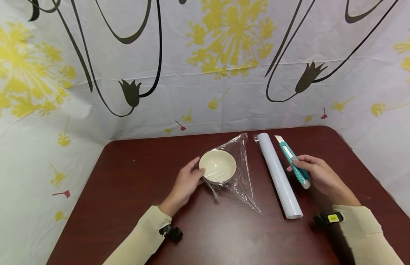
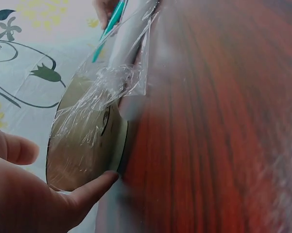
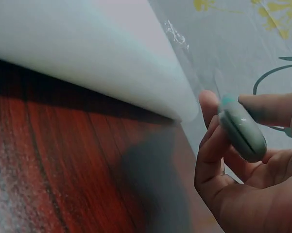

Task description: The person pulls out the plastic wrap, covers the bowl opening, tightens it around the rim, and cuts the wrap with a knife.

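A small cream bowl (image 1: 217, 166) sits toward the middle of the table with clear plastic film (image 1: 243, 180) stretched across it. Loose film trails off its right side in a crumpled point. At the bowl's left edge, my left hand (image 1: 185, 184) holds it, with a thumb near the rim; one fingertip touches the lower wall in the left wrist view. My right hand (image 1: 319, 176) grips a teal utility knife (image 1: 292, 158), its blade pointing away from me. The right wrist view shows the knife's rounded end (image 3: 243, 133) between the fingers.
Between the bowl and the knife lies a long white roll of plastic film (image 1: 278, 175), angled away from me. The dark red wooden table (image 1: 125, 195) carries everything. A patterned white sheet (image 1: 178, 99) hangs behind its far edge and along the sides.
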A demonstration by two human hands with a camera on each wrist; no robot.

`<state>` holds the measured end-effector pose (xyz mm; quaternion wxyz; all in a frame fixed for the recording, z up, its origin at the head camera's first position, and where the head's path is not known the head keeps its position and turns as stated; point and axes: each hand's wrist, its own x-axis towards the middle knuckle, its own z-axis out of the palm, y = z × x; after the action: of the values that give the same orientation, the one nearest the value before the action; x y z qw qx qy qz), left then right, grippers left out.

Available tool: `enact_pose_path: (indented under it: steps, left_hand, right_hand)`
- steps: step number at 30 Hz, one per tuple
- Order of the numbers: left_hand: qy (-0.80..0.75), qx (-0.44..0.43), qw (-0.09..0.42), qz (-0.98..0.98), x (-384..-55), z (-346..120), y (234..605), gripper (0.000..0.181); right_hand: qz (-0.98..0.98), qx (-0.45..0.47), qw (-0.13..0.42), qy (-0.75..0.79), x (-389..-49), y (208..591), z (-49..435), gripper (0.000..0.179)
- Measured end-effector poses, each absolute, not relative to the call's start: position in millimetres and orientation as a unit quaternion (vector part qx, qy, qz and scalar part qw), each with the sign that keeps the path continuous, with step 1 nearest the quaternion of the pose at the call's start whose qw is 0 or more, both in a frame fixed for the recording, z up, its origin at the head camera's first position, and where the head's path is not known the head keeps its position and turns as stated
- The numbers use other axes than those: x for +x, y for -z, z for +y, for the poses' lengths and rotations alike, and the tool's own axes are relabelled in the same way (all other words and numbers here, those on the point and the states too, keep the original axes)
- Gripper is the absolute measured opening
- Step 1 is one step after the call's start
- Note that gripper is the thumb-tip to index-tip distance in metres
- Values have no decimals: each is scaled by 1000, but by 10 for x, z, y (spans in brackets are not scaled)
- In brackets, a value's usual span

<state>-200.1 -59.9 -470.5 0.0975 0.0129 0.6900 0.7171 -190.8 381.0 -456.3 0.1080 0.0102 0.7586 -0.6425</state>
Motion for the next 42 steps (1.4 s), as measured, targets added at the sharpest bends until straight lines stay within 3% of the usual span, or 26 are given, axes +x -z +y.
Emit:
enact_pose_path:
  steps: [6,15,27,42]
  left_hand:
    - [-735,10,98,671,-1988,-555,4728,65]
    - [-747,8,89,659,-1952,-559,4741,63]
    - [-755,8,91,649,-1955,-568,4746,64]
    - [-754,6,89,651,-1932,-572,4741,62]
  right_hand:
    - [769,71,88,629,-1959,4589,3792,17]
    - [813,112,18,572,-1960,4589,3682,52]
    - [828,124,-18,547,-1950,4563,3607,56]
    - [812,127,-2,569,-1948,4515,3598,64]
